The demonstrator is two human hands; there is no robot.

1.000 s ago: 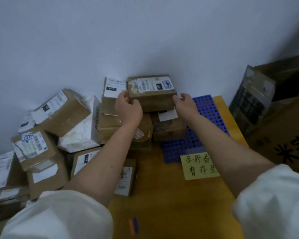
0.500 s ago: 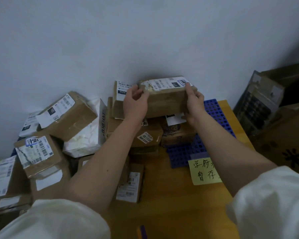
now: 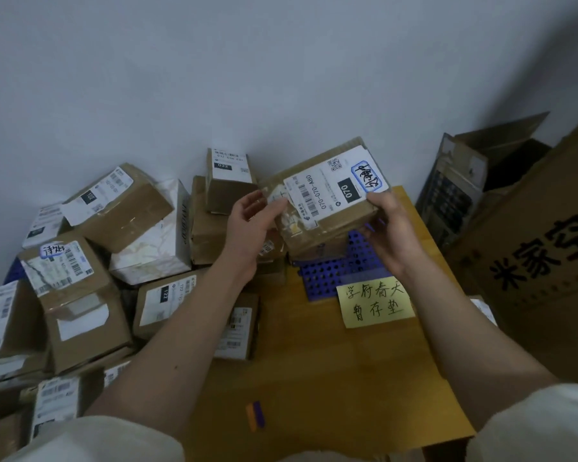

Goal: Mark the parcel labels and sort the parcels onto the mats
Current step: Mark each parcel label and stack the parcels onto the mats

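Observation:
I hold a brown cardboard parcel point(image 3: 321, 208) in the air, tilted, above the blue perforated mat point(image 3: 341, 271). Its white label point(image 3: 337, 185) faces me, reads 070 and carries blue handwriting in one corner. My right hand point(image 3: 391, 228) grips the parcel's right lower corner, thumb on the label side. My left hand point(image 3: 247, 225) holds its left end with curled fingers. A yellow note point(image 3: 376, 305) with handwritten characters lies at the mat's near edge on the wooden table point(image 3: 314, 378).
Several labelled cardboard parcels point(image 3: 121, 201) are piled at the left and behind the held one, against the white wall. A purple and orange marker point(image 3: 256, 415) lies on the table near me. Large cartons point(image 3: 534, 248) stand at the right.
Both hands have lifted the parcel off the stack, brought it toward me and to the right, and turned it so the label faces the camera.

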